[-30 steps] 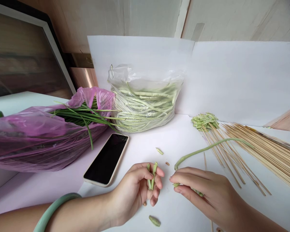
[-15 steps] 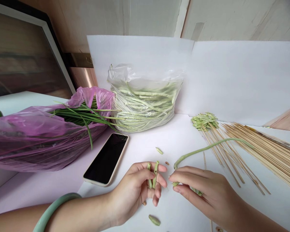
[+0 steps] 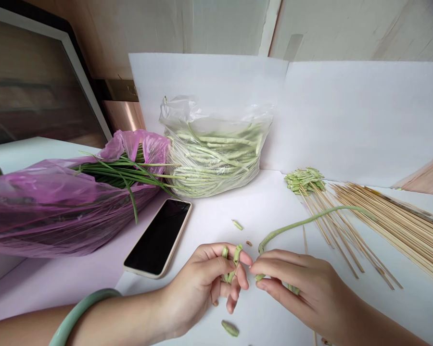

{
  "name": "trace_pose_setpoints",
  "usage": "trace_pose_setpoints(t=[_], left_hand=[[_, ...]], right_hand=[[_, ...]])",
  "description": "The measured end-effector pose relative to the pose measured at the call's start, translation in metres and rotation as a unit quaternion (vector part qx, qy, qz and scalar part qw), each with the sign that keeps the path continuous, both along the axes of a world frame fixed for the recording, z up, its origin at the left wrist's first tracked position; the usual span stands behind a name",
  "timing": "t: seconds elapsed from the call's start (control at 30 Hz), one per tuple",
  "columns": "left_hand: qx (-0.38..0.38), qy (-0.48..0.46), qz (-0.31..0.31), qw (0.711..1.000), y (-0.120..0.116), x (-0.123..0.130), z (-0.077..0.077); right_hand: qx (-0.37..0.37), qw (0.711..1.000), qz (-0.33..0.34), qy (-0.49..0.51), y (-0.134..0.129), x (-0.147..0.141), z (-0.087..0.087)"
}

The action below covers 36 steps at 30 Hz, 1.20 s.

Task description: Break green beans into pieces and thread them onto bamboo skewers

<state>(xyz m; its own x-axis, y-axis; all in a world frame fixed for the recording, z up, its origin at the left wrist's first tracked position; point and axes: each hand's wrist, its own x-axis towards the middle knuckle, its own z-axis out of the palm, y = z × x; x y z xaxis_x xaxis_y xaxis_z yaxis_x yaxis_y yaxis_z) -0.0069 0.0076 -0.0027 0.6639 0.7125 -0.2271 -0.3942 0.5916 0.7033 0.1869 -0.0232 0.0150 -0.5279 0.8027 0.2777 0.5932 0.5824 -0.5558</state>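
Pieces of pale-green bean pod are lying pinched in my left hand above the white bench; my right hand is gripping a long, slender green bean. I am apparently snapping lengths; another is likely needing a firm pinch.

The left hand holds short bean pieces, and the right hand pinches a green bit. A long bean stretches from beside this hand across thin skewers. Near the back edge of the worktop stands a clear bag.
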Motion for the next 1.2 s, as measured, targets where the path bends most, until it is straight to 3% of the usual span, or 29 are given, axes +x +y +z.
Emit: trace_pose_setpoints(t=[0.57, 0.77, 0.83, 1.2], left_hand=[[0.015, 0.05, -0.001, 0.999, 0.0004, 0.0001, 0.0023], [0.066, 0.101, -0.021, 0.992, -0.0001, 0.0012, 0.0001], [0.092, 0.103, -0.034, 0.99, -0.0007, 0.0015, -0.0009], [0.115, 0.096, -0.072, 0.986, -0.0017, 0.0025, -0.0031]], right_hand=[[-0.015, 1.0, -0.003, -0.023, -0.0016, -0.0029, 0.0019], [-0.095, 0.991, -0.095, 0.011, -0.0046, -0.0035, 0.0027], [-0.113, 0.989, -0.098, 0.014, -0.0039, -0.0046, 0.0037], [-0.006, 0.999, -0.044, -0.009, 0.0015, -0.0083, 0.0011]])
